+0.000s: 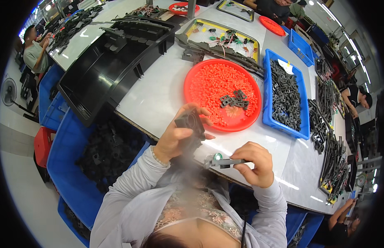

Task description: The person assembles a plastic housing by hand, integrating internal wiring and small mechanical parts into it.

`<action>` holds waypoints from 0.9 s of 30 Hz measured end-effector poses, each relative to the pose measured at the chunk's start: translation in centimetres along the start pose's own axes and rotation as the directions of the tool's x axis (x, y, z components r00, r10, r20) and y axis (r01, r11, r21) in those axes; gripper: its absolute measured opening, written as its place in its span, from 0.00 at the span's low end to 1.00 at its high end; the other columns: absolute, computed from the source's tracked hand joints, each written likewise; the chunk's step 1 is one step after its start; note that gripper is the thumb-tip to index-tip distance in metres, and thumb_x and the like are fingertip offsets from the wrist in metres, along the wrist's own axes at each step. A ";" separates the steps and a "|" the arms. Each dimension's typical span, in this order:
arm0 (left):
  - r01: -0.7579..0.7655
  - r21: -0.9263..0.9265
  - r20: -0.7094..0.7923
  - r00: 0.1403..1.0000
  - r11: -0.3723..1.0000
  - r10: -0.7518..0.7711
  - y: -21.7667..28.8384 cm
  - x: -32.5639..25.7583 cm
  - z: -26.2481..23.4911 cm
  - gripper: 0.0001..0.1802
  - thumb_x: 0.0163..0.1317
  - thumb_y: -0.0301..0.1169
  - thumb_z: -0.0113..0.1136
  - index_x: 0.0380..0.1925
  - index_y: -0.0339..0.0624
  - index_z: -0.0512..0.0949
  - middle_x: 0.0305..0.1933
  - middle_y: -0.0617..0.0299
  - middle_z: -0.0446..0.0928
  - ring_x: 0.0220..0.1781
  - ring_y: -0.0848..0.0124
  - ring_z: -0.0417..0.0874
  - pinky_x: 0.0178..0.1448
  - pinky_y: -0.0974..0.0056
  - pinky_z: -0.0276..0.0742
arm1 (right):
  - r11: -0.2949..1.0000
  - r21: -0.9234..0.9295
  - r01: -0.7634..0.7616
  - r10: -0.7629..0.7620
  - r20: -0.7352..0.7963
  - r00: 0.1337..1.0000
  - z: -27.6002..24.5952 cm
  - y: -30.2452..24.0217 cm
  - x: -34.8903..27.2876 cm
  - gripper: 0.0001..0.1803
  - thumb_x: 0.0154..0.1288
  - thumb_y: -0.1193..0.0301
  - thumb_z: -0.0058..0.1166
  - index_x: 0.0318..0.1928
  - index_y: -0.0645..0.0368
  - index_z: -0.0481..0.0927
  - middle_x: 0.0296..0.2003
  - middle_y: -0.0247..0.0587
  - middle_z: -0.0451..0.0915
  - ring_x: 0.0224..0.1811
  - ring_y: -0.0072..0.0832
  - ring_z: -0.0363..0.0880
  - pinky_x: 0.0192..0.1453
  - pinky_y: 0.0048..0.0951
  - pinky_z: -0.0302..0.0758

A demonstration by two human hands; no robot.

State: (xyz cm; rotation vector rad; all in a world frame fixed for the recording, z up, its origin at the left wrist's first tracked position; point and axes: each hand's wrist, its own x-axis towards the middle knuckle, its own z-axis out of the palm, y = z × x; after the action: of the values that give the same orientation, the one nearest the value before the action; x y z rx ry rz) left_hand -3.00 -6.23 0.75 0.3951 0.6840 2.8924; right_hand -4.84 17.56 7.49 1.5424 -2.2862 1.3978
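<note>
My left hand (169, 142) is closed round a dark grey plastic housing (191, 124) with a round opening, raised over the table's near edge. Lower and to the right, my right hand (258, 163) pinches a slim grey piece (231, 162) between thumb and fingers. A small green ring (218, 156) shows by its left end; whether it belongs to that piece I cannot tell. The two held things are apart. Beyond both hands lies a round red tray (192, 97) of small orange-red pieces (218, 78), with several black plastic parts (235, 99) on top.
Right of the red tray stands a blue crate (267, 113) of black parts. A large black bin (105, 78) is at the left, and a yellow-edged tray (206, 41) of wired pieces lies behind. A blue tub (61, 161) sits below the table edge. Other people work farther off.
</note>
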 end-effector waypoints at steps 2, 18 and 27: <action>0.018 0.126 0.004 1.000 0.992 -0.018 0.3 -0.3 0.4 0.40 0.48 0.22 0.56 0.64 0.54 0.57 0.59 0.55 0.64 0.59 0.58 0.70 0.55 0.47 0.76 | 0.998 0.042 -0.037 0.039 -0.051 0.998 0.0 -0.7 0.1 0.09 0.55 0.71 0.60 0.34 0.63 0.78 0.26 0.42 0.79 0.24 0.31 0.76 0.28 0.27 0.71; 0.207 0.313 -0.103 0.978 0.927 -0.184 0.0 -3.7 0.4 0.43 0.45 0.36 0.68 0.61 0.38 0.60 0.51 0.51 0.69 0.52 0.64 0.74 0.48 0.62 0.77 | 0.404 0.753 -0.520 0.508 0.289 0.812 0.0 -3.4 -1.8 0.08 0.60 0.74 0.55 0.37 0.66 0.78 0.30 0.39 0.81 0.27 0.22 0.77 0.33 0.24 0.73; 0.003 0.682 0.155 0.977 0.732 -0.149 -0.9 -1.9 2.4 0.50 0.41 0.25 0.75 0.64 0.42 0.56 0.56 0.60 0.66 0.55 0.73 0.69 0.58 0.65 0.66 | 0.910 0.246 -0.333 0.368 -0.108 0.924 -0.3 -4.7 1.6 0.09 0.55 0.82 0.52 0.38 0.66 0.77 0.30 0.42 0.81 0.27 0.25 0.79 0.32 0.23 0.74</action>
State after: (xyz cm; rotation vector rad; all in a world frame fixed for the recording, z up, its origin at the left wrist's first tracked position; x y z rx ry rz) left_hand -0.45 -4.79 1.95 0.7013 1.6713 2.3654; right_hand -2.20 16.16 11.45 1.0475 -2.4691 1.8442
